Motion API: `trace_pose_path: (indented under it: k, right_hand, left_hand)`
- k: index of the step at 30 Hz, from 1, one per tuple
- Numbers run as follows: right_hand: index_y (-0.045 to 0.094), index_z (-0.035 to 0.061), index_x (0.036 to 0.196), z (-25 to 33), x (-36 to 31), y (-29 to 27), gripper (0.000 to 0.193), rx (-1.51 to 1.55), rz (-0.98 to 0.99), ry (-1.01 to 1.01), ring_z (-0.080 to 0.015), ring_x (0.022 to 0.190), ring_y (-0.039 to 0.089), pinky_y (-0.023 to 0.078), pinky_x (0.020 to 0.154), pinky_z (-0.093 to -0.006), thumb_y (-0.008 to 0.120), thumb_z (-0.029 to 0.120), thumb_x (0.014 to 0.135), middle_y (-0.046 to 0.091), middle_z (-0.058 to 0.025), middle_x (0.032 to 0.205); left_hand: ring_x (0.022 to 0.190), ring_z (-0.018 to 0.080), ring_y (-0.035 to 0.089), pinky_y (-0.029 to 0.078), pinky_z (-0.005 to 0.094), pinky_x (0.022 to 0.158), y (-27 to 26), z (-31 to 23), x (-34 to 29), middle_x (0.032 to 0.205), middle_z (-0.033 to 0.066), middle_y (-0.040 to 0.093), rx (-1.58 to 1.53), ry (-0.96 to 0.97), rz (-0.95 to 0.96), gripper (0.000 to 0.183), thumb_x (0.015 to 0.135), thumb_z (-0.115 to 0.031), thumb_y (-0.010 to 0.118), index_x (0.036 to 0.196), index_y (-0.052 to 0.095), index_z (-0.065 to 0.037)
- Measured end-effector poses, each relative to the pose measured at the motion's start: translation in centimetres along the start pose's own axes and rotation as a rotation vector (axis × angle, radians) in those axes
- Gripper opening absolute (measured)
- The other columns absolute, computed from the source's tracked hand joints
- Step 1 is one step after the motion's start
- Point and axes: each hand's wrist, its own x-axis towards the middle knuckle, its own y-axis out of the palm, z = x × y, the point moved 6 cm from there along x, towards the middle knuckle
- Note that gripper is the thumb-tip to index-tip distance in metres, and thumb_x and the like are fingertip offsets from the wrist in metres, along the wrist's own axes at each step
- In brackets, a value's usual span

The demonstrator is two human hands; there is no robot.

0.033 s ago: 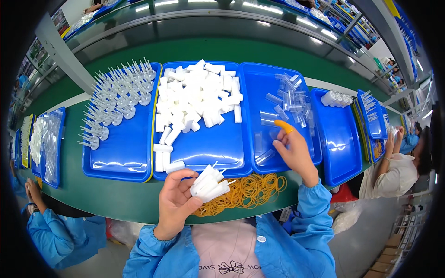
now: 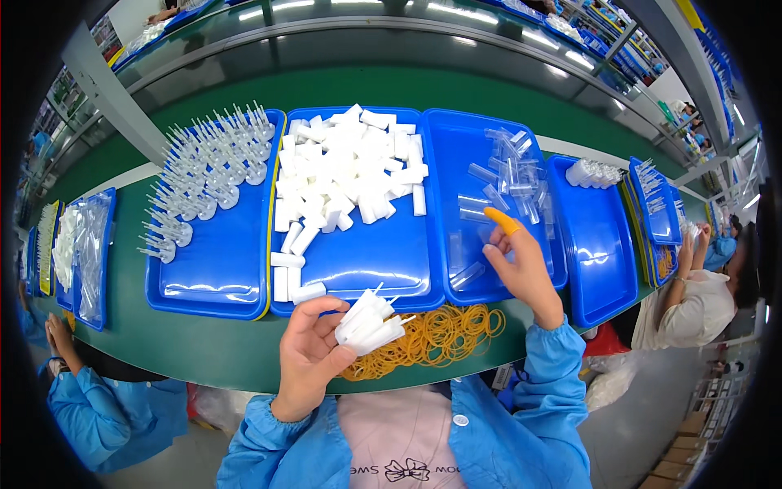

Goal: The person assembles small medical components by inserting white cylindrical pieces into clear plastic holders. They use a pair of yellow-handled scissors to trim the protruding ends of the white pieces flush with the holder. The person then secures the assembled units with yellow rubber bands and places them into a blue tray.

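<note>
My left hand (image 2: 314,350), above the near edge of the table, is closed around a bundle of white cylindrical pieces (image 2: 371,322) with thin pale stems sticking out. Over a blue tray (image 2: 436,285) to the right, my right hand (image 2: 521,265) has its fingers apart, the index finger in an orange finger cot. Loose clear tubes (image 2: 521,175) lie in that tray, several right beside my fingertips. I see nothing held in the right hand. Orange rubber bands (image 2: 440,338) are heaped on the table between my hands, partly behind the bundle.
A middle blue tray (image 2: 391,261) holds piled white cylinders (image 2: 350,171). In the left tray (image 2: 212,293) stand rows of clear stemmed pieces (image 2: 216,163). Another tray (image 2: 603,269) at right bears a white bundled group (image 2: 593,174). Co-workers sit on both sides.
My right hand has shifted very slightly to the right. The left hand and its bundle look the same.
</note>
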Motion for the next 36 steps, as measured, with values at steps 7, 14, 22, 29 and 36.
trace_pose_path:
  k: [7, 14, 22, 29, 36]
  right_hand:
    - [0.047, -0.0012, 0.117, 8.5, -1.8, 0.3, 0.042, 0.804, -0.034, 0.104, -0.0219, 0.097, 0.061, 0.049, 0.087, -0.0336, 0.056, -0.010, 0.077, 0.059, -0.0142, 0.099]
    - [0.047, -0.0001, 0.114, 12.1, -3.8, 2.4, 0.045, 0.986, -0.082, 0.012, -0.0224, 0.097, 0.061, 0.047, 0.089, -0.0338, 0.058, -0.013, 0.073, 0.059, -0.0166, 0.103]
    - [0.048, -0.0016, 0.113, 12.3, -4.3, 3.9, 0.043, 0.979, 0.022, 0.063, -0.0213, 0.097, 0.061, 0.049, 0.087, -0.0329, 0.063, -0.011, 0.074, 0.060, -0.0155, 0.103]
    - [0.049, -0.0025, 0.112, 12.3, -4.3, 3.6, 0.041, 0.972, 0.039, 0.058, -0.0218, 0.099, 0.061, 0.049, 0.088, -0.0327, 0.064, -0.011, 0.074, 0.059, -0.0140, 0.104]
    - [0.053, -0.0022, 0.110, 12.0, -4.3, 3.7, 0.037, 0.915, 0.070, 0.095, -0.0205, 0.100, 0.060, 0.048, 0.088, -0.0320, 0.066, -0.007, 0.076, 0.059, -0.0122, 0.104]
  left_hand:
    - [0.115, 0.0224, 0.051, 0.042, 0.0359, 0.099, -0.2, 0.6, 0.0, 0.121, 0.0096, 0.044, 0.076, 0.064, 0.062, 0.053, 0.077, 0.006, 0.068, 0.124, 0.045, 0.001]
    - [0.112, 0.0205, 0.051, 0.046, 0.0344, 0.096, 1.2, 0.1, -0.1, 0.121, 0.0105, 0.042, 0.145, 0.142, 0.126, 0.046, 0.080, -0.001, 0.069, 0.122, 0.052, 0.003]
    - [0.107, 0.0198, 0.053, 0.047, 0.0315, 0.090, 1.6, -0.7, -0.4, 0.118, 0.0109, 0.045, 0.307, 0.202, 0.095, 0.040, 0.079, -0.005, 0.071, 0.117, 0.059, 0.001]
    - [0.104, 0.0210, 0.056, 0.047, 0.0312, 0.087, 2.0, -2.2, -0.6, 0.116, 0.0112, 0.049, 0.549, 0.299, 0.117, 0.036, 0.078, -0.009, 0.073, 0.113, 0.065, -0.002]
    - [0.107, 0.0219, 0.054, 0.045, 0.0330, 0.094, 1.6, -2.2, -0.3, 0.119, 0.0116, 0.047, 0.652, 0.342, 0.115, 0.042, 0.077, -0.007, 0.073, 0.116, 0.061, 0.000]
